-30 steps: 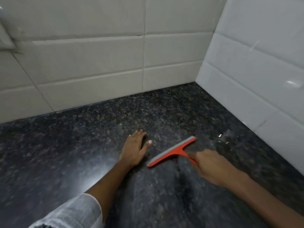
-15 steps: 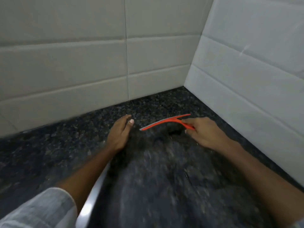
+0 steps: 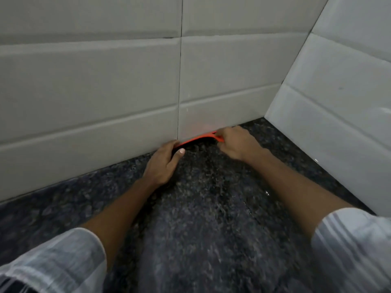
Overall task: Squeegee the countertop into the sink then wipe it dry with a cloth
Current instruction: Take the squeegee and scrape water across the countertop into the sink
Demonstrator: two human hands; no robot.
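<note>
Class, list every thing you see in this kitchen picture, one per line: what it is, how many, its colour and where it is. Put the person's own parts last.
Orange plastic squeegee: one, orange, at the foot of the back wall, between the two hands.
Dark speckled stone countertop: one, black-grey, fills the lower picture; a few water glints near the right arm.
Glossy wall tiles: several, off-white, on the back wall and the right wall, meeting in a corner.
Striped sleeves: two, white-grey, bottom corners.
Left hand: one, on the squeegee's left end.
Right hand: one, fingers closed on the squeegee's right end.
</note>
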